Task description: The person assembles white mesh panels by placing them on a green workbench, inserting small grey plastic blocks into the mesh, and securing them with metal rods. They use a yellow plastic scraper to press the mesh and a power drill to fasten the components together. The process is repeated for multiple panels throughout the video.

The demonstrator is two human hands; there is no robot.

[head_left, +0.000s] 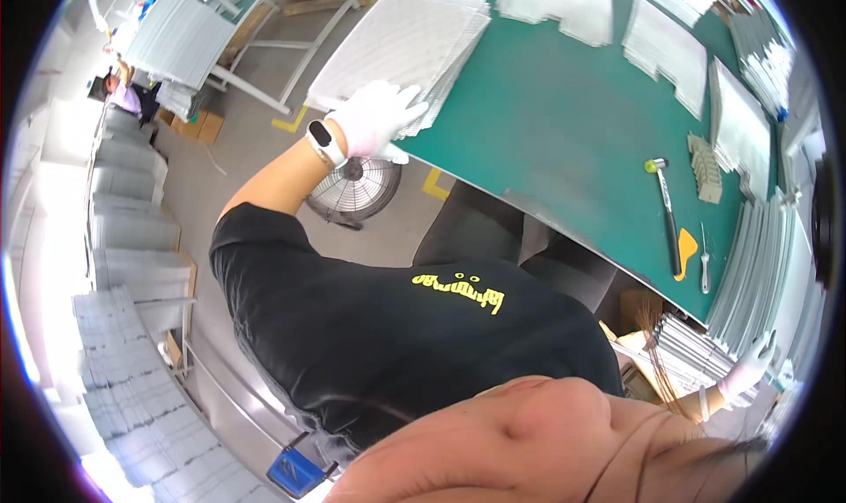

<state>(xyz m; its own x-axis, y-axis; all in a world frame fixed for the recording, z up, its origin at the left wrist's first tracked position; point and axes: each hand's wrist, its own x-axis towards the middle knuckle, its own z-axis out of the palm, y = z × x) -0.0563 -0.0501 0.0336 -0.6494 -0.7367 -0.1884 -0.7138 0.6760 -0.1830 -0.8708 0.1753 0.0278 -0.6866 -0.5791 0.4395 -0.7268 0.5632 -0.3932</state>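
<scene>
My left hand (374, 120), in a white glove, lies with its fingers spread on the near corner of a stack of white mesh-patterned sheets (405, 40). That stack sits at the table's left end and juts past its edge. Far off to the right, my right hand (747, 371), also gloved, is beside a bundle of long pale grey strips (749, 274). Its fingers look stretched out toward the strips' near ends; it is small and near the rim, and I make out nothing held in it.
On the green table (546, 133) lie a hammer (670, 217), a yellow-orange flat tool (686, 252), a screwdriver (705, 269), grey-beige notched pieces (703, 168) and notched white panels (665, 49). A round floor fan (357, 186) stands beyond the table's left edge. More panels (181, 40) fill a rack.
</scene>
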